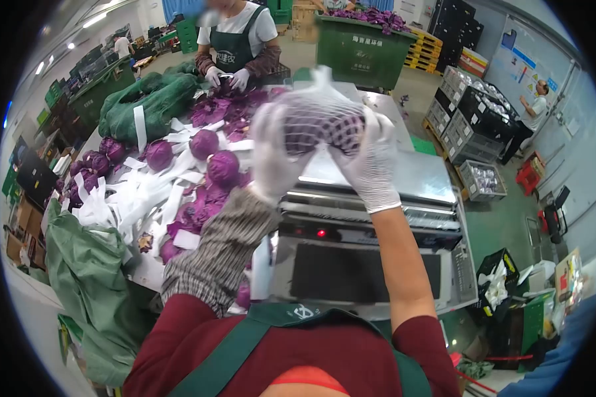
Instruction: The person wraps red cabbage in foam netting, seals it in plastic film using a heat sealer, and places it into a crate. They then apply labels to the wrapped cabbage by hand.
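- Netted purple cabbage (324,129) — one, clasped between left hand (271,149) and right hand (371,155), both white-gloved.
- Leaf-heaped green bin (364,53), lettered "海吉星环保".
- Wearer's green apron (279,315) — one white emblem.

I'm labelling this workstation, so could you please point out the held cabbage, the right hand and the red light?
Held cabbage (324,128): head view, middle of its near side.
Right hand (372,161): head view, back of the glove.
Red light (321,233): head view, the glowing spot itself.
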Action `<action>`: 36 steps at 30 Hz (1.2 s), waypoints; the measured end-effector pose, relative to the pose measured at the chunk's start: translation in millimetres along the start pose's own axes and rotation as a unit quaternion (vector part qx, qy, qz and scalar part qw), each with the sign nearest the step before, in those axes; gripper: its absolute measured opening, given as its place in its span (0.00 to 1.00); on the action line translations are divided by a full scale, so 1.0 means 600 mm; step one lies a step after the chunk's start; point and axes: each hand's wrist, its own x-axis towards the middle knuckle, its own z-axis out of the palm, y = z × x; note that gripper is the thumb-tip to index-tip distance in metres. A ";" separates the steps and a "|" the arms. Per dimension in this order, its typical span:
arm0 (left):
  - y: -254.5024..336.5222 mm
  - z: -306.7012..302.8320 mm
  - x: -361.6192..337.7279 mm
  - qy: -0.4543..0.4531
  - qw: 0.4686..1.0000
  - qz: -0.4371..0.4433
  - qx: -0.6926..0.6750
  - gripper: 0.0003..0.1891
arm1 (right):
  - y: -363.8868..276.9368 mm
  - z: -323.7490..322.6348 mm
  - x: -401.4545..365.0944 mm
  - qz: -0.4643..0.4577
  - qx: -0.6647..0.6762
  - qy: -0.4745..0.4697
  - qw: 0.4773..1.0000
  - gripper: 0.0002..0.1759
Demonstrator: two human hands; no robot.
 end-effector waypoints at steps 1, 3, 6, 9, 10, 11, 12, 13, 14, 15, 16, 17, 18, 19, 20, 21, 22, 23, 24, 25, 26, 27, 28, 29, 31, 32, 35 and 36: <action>0.007 0.062 0.006 -0.022 0.999 -0.002 -0.025 0.45 | 0.043 -0.013 -0.007 0.049 -0.046 -0.030 0.997 0.49; 0.028 0.172 0.011 -0.107 0.989 -0.043 -0.097 0.49 | 0.129 -0.017 -0.026 0.086 -0.124 -0.061 0.987 0.48; 0.030 0.321 -0.036 -0.159 0.971 -0.075 -0.162 0.49 | 0.216 -0.041 -0.053 0.184 -0.179 -0.154 0.954 0.46; 0.005 0.383 -0.049 -0.271 0.934 -0.097 -0.209 0.48 | 0.232 -0.069 -0.067 0.217 -0.121 -0.275 0.929 0.42; -0.007 0.390 -0.047 -0.311 0.908 -0.142 -0.243 0.49 | 0.252 -0.083 -0.082 0.150 -0.065 -0.275 0.948 0.43; -0.020 0.395 -0.043 -0.349 0.876 -0.186 -0.274 0.50 | 0.276 -0.091 -0.088 0.083 -0.004 -0.272 0.959 0.43; -0.028 0.397 -0.037 -0.376 0.870 -0.177 -0.264 0.51 | 0.306 -0.103 -0.073 0.133 0.125 -0.316 0.931 0.44; -0.024 0.392 -0.024 -0.403 0.847 -0.203 -0.282 0.51 | 0.339 -0.119 -0.057 0.184 0.251 -0.356 0.881 0.45; -0.023 0.393 -0.020 -0.411 0.838 -0.213 -0.290 0.51 | 0.375 -0.126 -0.044 0.146 0.229 -0.373 0.887 0.49; -0.023 0.397 -0.016 -0.417 0.830 -0.220 -0.297 0.51 | 0.409 -0.120 -0.045 0.078 0.130 -0.394 0.907 0.53; -0.020 0.400 -0.018 -0.413 0.828 -0.240 -0.295 0.52 | 0.428 -0.103 -0.051 0.050 0.150 -0.404 0.901 0.55; -0.022 0.405 -0.023 -0.409 0.810 -0.266 -0.324 0.51 | 0.442 -0.085 -0.061 0.024 0.170 -0.414 0.894 0.56; -0.020 0.406 -0.020 -0.404 0.793 -0.290 -0.353 0.51 | 0.443 -0.069 -0.062 0.049 0.203 -0.396 0.894 0.58; -0.017 0.407 -0.017 -0.396 0.774 -0.312 -0.383 0.51 | 0.444 -0.063 -0.060 0.066 0.199 -0.407 0.889 0.59; -0.014 0.406 -0.014 -0.392 0.762 -0.344 -0.384 0.50 | 0.440 -0.061 -0.056 0.084 0.193 -0.417 0.884 0.60; -0.010 0.401 -0.002 -0.395 0.734 -0.367 -0.411 0.48 | 0.426 -0.063 -0.051 0.103 0.185 -0.428 0.879 0.60; -0.009 0.403 0.004 -0.399 0.725 -0.368 -0.424 0.48 | 0.403 -0.065 -0.056 0.089 0.169 -0.397 0.898 0.57; -0.010 0.404 0.012 -0.403 0.714 -0.369 -0.437 0.47 | 0.380 -0.066 -0.058 0.098 0.179 -0.384 0.900 0.51; -0.012 0.404 0.022 -0.437 0.718 -0.340 -0.421 0.47 | 0.361 -0.066 -0.063 0.107 0.179 -0.387 0.898 0.49; -0.010 0.403 0.024 -0.447 0.714 -0.335 -0.422 0.46 | 0.344 -0.068 -0.067 0.115 0.178 -0.390 0.896 0.47; -0.010 0.400 0.018 -0.443 0.714 -0.336 -0.426 0.46 | 0.325 -0.077 -0.061 0.134 0.182 -0.401 0.888 0.44; -0.012 0.397 0.013 -0.439 0.714 -0.335 -0.430 0.46 | 0.328 -0.074 -0.067 0.140 0.190 -0.393 0.889 0.44; -0.009 0.393 0.006 -0.429 0.724 -0.336 -0.423 0.46 | 0.335 -0.067 -0.078 0.147 0.198 -0.383 0.890 0.44; -0.007 0.388 -0.001 -0.421 0.733 -0.336 -0.415 0.47 | 0.339 -0.067 -0.085 0.154 0.205 -0.372 0.892 0.44; -0.010 0.377 0.000 -0.438 0.718 -0.335 -0.424 0.48 | 0.348 -0.090 -0.083 0.129 0.242 -0.393 0.878 0.48; -0.017 0.376 0.002 -0.454 0.709 -0.328 -0.429 0.48 | 0.360 -0.106 -0.081 0.104 0.257 -0.408 0.870 0.49; -0.046 0.376 -0.004 -0.430 0.590 -0.396 -0.558 0.45 | 0.391 -0.150 -0.083 -0.005 0.148 -0.510 0.847 0.45; -0.044 0.375 -0.006 -0.409 0.572 -0.448 -0.552 0.43 | 0.385 -0.161 -0.081 0.002 0.157 -0.547 0.822 0.37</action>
